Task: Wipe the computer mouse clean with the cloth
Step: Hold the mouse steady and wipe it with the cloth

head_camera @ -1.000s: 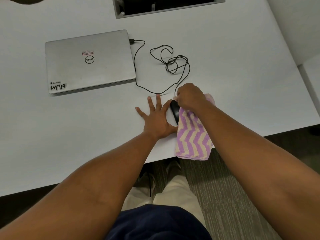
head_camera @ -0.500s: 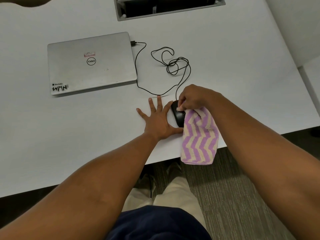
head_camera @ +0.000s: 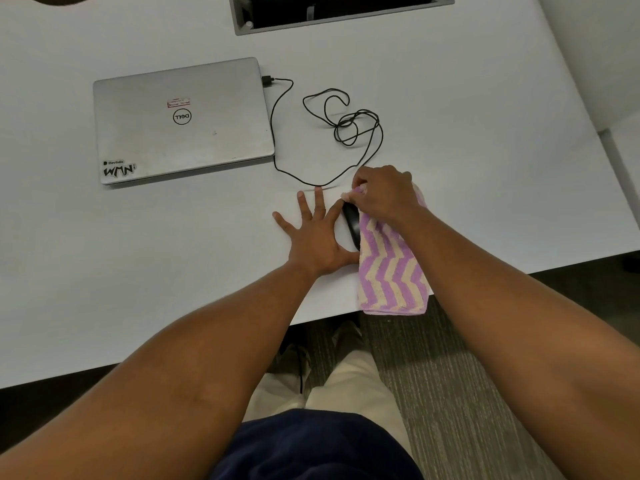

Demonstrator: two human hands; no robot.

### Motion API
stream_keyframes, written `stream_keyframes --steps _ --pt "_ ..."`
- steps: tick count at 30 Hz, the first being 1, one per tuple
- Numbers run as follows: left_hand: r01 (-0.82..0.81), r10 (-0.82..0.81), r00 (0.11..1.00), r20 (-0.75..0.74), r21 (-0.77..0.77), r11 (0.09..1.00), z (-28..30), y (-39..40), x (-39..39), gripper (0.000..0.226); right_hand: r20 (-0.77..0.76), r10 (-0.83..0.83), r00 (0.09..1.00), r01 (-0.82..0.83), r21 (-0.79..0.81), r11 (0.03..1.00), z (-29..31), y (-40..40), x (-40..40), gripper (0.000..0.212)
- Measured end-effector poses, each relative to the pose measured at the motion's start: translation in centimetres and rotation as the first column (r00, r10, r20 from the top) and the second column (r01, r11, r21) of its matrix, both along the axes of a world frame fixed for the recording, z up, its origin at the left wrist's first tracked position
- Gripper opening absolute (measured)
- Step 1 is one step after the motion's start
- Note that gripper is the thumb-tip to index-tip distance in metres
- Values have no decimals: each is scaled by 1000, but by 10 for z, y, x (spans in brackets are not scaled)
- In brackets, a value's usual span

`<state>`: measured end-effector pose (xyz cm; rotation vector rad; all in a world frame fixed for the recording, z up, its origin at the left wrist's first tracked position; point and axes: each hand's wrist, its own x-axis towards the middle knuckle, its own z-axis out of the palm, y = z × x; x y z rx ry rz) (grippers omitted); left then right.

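Observation:
A black wired computer mouse lies on the white table near its front edge, mostly covered. My right hand is closed on a purple and cream zigzag cloth and presses it onto the mouse's far end and right side. The cloth's loose end hangs past the table's edge. My left hand rests flat on the table with fingers spread, its index finger and thumb against the mouse's left side. Only the mouse's left strip shows.
The mouse's black cable loops across the white table to a closed silver laptop at the back left. A recessed cable box sits at the far edge. My legs and grey carpet show below the table's front edge.
My right hand slid the cloth from the mouse's near part up to its far end, covering more of the mouse. My left hand stayed flat beside it.

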<state>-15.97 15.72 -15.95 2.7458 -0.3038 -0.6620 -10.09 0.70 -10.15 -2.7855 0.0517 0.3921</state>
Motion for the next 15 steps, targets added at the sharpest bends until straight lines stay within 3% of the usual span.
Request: stream_keyframes --steps 3,15 --pt "-6 6 1000 2 -14 1000 0 0 0 123 38 63 997 -60 -65 996 -6 -1 -8 31" --pt "-9 9 1000 4 -39 999 0 1 0 120 -59 215 975 -211 72 975 -4 2 -15 28"
